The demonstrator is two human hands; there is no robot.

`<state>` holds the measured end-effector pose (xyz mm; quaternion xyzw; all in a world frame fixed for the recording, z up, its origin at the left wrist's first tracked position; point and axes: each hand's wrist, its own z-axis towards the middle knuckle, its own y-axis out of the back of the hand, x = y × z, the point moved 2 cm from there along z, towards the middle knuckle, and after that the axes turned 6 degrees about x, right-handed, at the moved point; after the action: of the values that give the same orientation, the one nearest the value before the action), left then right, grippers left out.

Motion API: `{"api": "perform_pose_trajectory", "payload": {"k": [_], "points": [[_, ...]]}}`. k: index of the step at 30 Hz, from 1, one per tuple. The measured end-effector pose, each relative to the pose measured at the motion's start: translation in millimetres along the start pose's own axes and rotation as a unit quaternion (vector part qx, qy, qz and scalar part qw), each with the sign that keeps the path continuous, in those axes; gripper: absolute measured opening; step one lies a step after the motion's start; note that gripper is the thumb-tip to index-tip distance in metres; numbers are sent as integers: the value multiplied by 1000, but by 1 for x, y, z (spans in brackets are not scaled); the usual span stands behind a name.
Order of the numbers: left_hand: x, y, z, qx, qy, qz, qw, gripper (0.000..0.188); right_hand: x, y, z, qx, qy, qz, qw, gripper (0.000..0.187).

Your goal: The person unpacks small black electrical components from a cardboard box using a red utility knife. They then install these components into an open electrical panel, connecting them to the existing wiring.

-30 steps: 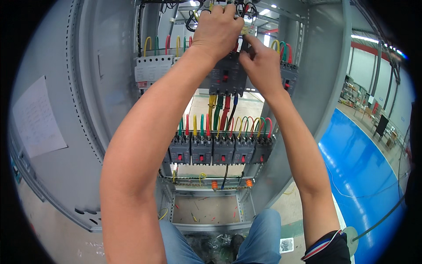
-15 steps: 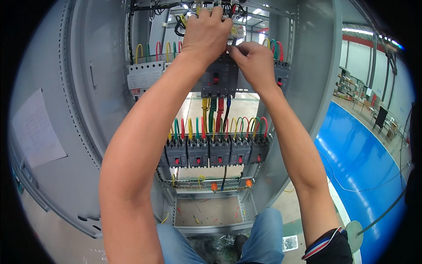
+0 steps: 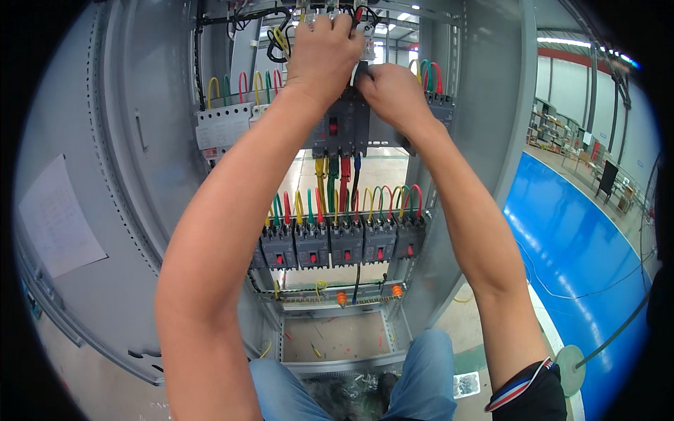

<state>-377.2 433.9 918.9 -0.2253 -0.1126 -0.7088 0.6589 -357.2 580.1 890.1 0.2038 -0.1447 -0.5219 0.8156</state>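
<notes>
My left hand (image 3: 326, 56) is raised to the top of the cabinet, its fingers curled over parts above the large circuit breaker (image 3: 349, 126); what they grip is hidden behind the hand. Beside it, my right hand (image 3: 394, 95) pinches a dark, strip-like piece (image 3: 361, 72) at the breaker's upper edge. The breaker is dark grey with a red toggle, and thick yellow, green, red and dark cables (image 3: 332, 175) run down from it. Black and yellow wires (image 3: 279, 43) hang left of my left hand.
A lighter grey breaker (image 3: 225, 128) sits at left. Below is a row of smaller breakers (image 3: 312, 247) with looped coloured wires. Orange insulators (image 3: 342, 298) stand lower down. The grey cabinet door (image 3: 77, 133) bears a paper sheet (image 3: 62, 217). Blue flooring (image 3: 562, 231) lies right.
The view has shifted slightly, moving the cabinet a little left in the picture. My right hand has come slightly closer to the dark piece; my left hand stays at the top.
</notes>
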Motion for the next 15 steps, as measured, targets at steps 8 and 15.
{"api": "perform_pose_trajectory", "payload": {"k": [8,15], "points": [[4,-6,-10,-29,54,-102,993,35,1,3,10,11,-13,-33,999,34],[5,-7,-5,-45,52,-96,993,35,-4,-8,17,-37,34,-64,997,34]]}}
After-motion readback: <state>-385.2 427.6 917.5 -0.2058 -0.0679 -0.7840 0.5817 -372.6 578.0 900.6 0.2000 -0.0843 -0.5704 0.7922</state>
